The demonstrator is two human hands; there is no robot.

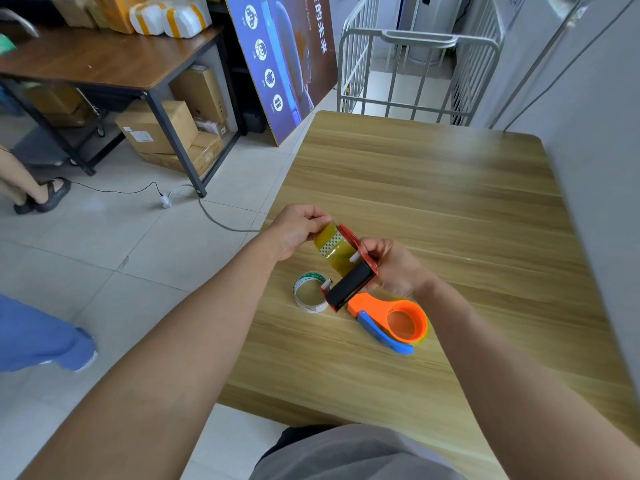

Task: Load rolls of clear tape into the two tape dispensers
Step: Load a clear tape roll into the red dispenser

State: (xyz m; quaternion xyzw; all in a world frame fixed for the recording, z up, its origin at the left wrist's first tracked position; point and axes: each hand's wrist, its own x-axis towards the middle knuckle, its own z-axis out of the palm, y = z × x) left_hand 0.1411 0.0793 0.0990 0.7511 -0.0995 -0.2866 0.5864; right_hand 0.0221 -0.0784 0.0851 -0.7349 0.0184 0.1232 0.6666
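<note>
Wood-grain counter, near its left edge: the left hand pinches a tape roll onto the red dispenser gripped by the right hand. Orange dispenser looks loaded; an emptied core lies beside it.

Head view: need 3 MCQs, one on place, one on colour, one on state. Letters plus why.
1. Where does the orange dispenser lie?
A. on the floor
B. on the table, near the right hand
C. in the left hand

2. What colour is the frame of the held dispenser?
A. red
B. green
C. white

3. What is the tape roll doing?
A. lying flat on the table
B. held by the left hand at the red dispenser
C. lying on the floor

Answers:
1 B: it rests on the wood just below the right hand.
2 A: its side plate is red, with a black handle.
3 B: left fingers grip it against the frame.
</note>
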